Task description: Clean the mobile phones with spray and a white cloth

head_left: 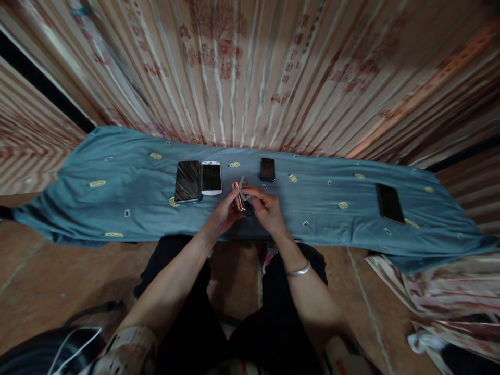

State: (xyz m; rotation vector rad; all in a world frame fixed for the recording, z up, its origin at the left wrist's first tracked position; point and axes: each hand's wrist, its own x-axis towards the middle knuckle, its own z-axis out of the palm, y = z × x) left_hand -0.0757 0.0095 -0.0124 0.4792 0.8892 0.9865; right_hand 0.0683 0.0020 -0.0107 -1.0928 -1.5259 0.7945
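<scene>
My left hand [225, 212] is closed around a slim, shiny copper-coloured object [238, 197], held edge-up over the near side of the bench; it may be a phone, but its kind is not clear. My right hand [269, 210] pinches a small grey cloth [244, 186] against the side of that object. Beyond my left hand, a white phone [211, 178] lies face up beside a larger black phone [188, 180]. Past my right hand rests a small dark phone [267, 169].
A teal cloth with yellow pineapple prints [133, 195] covers the long bench. Toward its right end lies another black phone [389, 203]. Patterned curtains [242, 78] hang right behind the bench. A white cable [80, 349] lies at lower left.
</scene>
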